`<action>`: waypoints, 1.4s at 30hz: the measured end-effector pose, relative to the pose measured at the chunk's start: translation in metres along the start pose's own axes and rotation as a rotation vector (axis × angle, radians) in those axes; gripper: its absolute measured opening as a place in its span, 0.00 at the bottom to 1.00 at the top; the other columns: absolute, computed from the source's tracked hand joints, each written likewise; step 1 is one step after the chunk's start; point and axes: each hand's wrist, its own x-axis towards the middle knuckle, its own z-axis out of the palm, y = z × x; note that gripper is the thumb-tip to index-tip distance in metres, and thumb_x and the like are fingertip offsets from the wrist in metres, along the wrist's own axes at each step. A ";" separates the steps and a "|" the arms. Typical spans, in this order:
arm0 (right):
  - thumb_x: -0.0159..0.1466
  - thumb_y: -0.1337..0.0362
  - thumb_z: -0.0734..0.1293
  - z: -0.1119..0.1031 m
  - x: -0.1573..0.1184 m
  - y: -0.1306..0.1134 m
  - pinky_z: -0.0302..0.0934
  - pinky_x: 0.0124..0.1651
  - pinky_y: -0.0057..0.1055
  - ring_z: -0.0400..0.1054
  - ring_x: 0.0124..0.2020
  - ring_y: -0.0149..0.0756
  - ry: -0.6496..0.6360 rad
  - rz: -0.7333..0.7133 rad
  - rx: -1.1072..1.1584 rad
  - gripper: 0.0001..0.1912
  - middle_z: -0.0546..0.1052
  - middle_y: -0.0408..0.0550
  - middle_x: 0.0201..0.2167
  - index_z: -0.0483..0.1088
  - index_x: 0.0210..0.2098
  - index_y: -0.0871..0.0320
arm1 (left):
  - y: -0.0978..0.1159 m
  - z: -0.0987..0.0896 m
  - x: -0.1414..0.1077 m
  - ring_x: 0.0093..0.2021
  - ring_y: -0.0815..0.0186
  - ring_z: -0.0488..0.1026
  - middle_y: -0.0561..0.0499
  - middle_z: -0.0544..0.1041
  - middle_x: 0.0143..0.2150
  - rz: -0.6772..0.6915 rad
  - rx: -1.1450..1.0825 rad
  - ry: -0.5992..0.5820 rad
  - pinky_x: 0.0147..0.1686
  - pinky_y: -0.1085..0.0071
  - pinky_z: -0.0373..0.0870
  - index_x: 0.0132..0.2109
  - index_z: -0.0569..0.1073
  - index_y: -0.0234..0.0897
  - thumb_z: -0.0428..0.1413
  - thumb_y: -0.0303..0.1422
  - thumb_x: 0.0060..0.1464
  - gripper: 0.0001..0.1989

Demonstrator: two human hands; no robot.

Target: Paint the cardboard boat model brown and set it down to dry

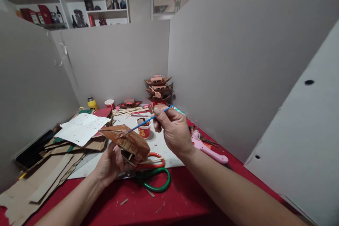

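Note:
A brown model boat point(136, 145) rests tilted in my left hand point(112, 164), whose fingers are closed round its underside and partly hidden by it. My right hand point(174, 127) pinches a thin blue brush point(144, 122) between thumb and fingers, and the brush tip touches the boat's brown surface near its pointed end. Just behind the boat stands a red and white paper cup point(144, 130) with dark brown stuff at its rim. Scissors with orange and green handles point(159, 180) lie below the boat, near my left hand.
Stacked model boats point(158, 90) stand at the back, another boat point(129, 103) left of them. Cardboard pieces point(53, 180) and white paper point(83, 127) cover the left side. A pink-handled tool point(212, 153) lies right. Grey panels point(119, 60) enclose the red-covered table point(185, 197).

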 end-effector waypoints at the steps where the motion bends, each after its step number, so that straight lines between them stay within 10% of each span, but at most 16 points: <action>1: 0.60 0.50 0.72 -0.003 0.000 0.002 0.58 0.22 0.25 0.61 0.17 0.25 0.010 -0.004 -0.002 0.22 0.70 0.39 0.15 0.69 0.18 0.56 | 0.000 0.000 0.000 0.40 0.54 0.80 0.41 0.82 0.42 -0.004 -0.003 0.000 0.44 0.59 0.75 0.59 0.70 0.32 0.59 0.46 0.57 0.29; 42: 0.55 0.49 0.76 -0.019 0.000 0.013 0.65 0.21 0.22 0.69 0.17 0.27 -0.069 0.190 0.142 0.19 0.77 0.43 0.17 0.76 0.24 0.60 | 0.001 0.000 0.000 0.40 0.55 0.80 0.42 0.82 0.42 0.001 0.025 0.023 0.42 0.61 0.75 0.46 0.75 0.33 0.61 0.49 0.53 0.24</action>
